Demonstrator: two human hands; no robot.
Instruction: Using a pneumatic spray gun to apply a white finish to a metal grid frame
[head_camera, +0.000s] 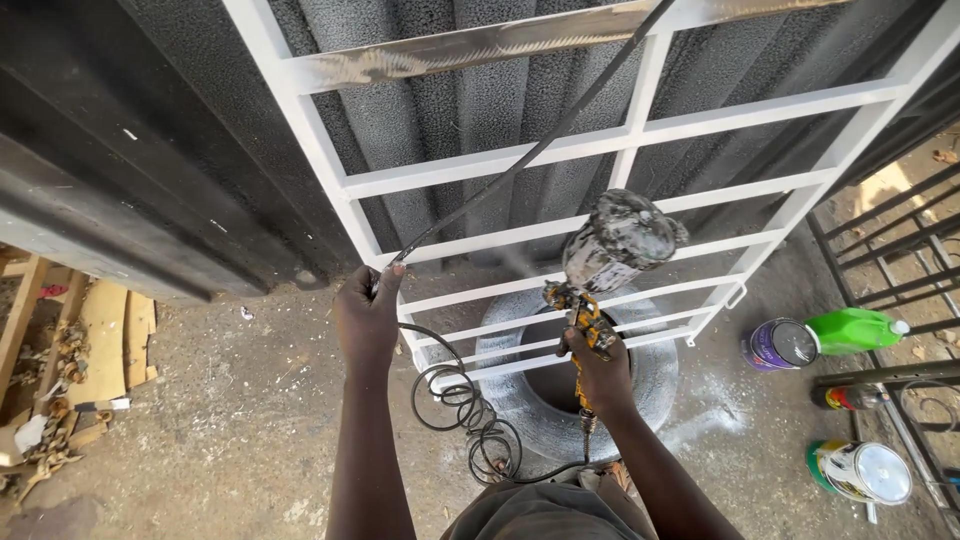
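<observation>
The right hand (600, 372) is closed around the yellow-bodied handle of a paint-spattered spray gun (588, 325). Its mottled grey cup (620, 240) stands at 12 o'clock from the hand, tilted slightly toward 1 o'clock. The gun's long axis runs near to far, from the hose fitting below the wrist up to the cup.

The left hand (370, 310) lies at 9 o'clock from the right hand, at about the same reach. Its fingers are curled around a thin black hose (520, 160) that climbs toward 1 o'clock and leaves the frame at the top edge. Between the forearms, the slack black coiled hose (465, 415) loops down to the floor.

Just beyond both hands stands the white-painted metal grille frame (640, 130), leaning against a dark corrugated wall (470, 90). Its horizontal bars run 9 to 3 o'clock. The gun sits in front of the lower bars, and the right hand is the nearer one to them. Behind the lower bars a grey paint-dusted tyre (655, 375) lies flat on the concrete floor (250, 400).

At 3 o'clock stand a purple can (780, 345), a green plastic bottle (855, 330) and a tin with a shiny lid (865, 472).

Hidden: the gun nozzle and trigger finger cannot be made out. The grille's top is cut off.
</observation>
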